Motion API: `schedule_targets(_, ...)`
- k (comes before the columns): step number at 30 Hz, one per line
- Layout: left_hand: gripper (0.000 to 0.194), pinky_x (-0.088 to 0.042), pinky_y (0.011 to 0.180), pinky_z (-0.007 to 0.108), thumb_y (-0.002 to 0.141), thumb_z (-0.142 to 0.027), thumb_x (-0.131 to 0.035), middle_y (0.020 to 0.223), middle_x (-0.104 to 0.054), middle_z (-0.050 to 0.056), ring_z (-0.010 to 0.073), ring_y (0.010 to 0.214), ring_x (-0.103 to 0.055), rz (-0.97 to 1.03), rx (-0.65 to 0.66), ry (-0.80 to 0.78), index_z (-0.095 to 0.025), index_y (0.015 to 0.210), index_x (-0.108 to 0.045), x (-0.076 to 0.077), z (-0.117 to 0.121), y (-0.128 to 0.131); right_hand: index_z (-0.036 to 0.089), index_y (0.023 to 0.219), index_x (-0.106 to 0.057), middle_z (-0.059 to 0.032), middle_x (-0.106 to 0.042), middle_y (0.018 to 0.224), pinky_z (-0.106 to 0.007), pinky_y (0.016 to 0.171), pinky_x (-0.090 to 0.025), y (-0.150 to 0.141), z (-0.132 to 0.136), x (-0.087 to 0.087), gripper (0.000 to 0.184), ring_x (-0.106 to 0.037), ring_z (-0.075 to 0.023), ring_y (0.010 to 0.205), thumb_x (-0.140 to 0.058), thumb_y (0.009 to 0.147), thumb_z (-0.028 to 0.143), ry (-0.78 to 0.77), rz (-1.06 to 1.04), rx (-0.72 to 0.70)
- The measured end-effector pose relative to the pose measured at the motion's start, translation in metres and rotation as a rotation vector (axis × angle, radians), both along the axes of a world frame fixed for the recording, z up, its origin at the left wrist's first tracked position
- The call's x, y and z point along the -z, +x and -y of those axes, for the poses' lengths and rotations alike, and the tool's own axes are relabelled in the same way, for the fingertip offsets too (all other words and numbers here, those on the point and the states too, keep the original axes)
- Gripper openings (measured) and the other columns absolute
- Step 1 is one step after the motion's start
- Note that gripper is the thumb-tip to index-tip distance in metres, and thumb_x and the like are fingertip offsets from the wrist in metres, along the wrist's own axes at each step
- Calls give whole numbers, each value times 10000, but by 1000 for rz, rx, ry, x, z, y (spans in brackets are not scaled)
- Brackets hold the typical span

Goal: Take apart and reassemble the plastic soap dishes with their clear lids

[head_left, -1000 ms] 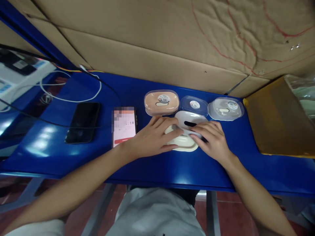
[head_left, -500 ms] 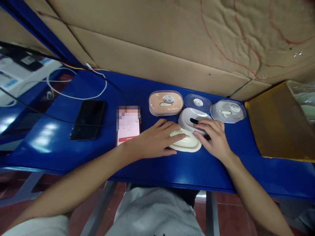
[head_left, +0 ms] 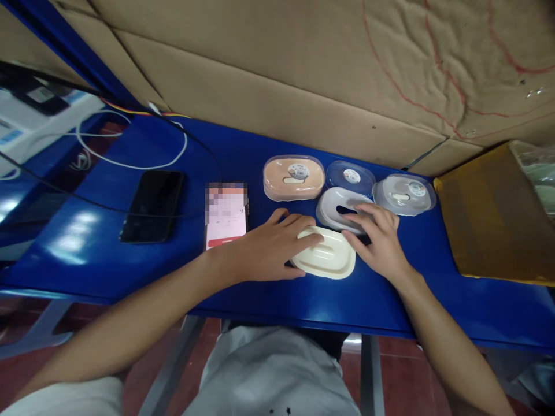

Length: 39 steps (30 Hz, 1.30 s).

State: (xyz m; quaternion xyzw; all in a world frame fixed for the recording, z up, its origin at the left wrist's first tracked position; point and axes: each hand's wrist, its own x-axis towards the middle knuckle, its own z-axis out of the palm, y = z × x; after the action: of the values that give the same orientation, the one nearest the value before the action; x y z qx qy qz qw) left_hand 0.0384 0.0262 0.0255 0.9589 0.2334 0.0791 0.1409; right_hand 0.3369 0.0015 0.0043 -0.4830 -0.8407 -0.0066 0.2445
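Observation:
My left hand point(head_left: 277, 245) grips the left end of a cream oval plastic piece point(head_left: 332, 264), a shallow tray or base with a raised ridge in its middle. Its index finger lies over the ridge and the thumb is at the near left edge. Just behind is a white oval cover point(head_left: 327, 209) with a dark slot in its top. My right hand point(head_left: 379, 234) holds that cover from the right, fingers over the top by the slot and thumb at the near side. The two pieces lie close together, apart from each other.
Behind stand a peach box point(head_left: 277, 184) and a grey box point(head_left: 385, 199) under clear covers, with a clear lid point(head_left: 340, 173) between them. Two phones point(head_left: 151, 208) and cables lie left on the blue table point(head_left: 277, 306). A cardboard box point(head_left: 481, 225) stands right.
The cream piece has come slightly nearer to me and shows more of its upper face. The gap between it and the white cover has widened. The view has shifted a little.

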Motion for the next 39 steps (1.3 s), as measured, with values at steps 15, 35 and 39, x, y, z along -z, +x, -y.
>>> schedule_targets(15,830,-275,1185,560,904,-469,-802,1525,-532,167,400,1390,-506,-24,-38,-152,-236,1601,-415,-2,-4,-2,309,1567,-440,-150,-463,1641,-555,1188,-319,2,1,-2,577,-442,-384,1515,-584,1047,511,-134,52,118)
schedule_targets(35,765,-385,1190,503,902,-385,-786,1575,-506,110,343,1444,-501,185,-60,-361,-297,1568,-420,-12,-8,-1,299,1575,-438,-160,-454,1650,-581,1196,-334,7,2,-10,545,-414,-373,1539,-500,1082,522,-196,103,117)
schedule_targets(39,760,-397,1179,511,905,-400,-783,1571,-510,109,348,1441,-504,169,-70,-362,-301,1568,-428,-10,-8,-1,302,1586,-431,-166,-379,1694,-612,1217,-310,9,2,-7,564,-349,-389,1577,-493,1077,539,-193,101,135)
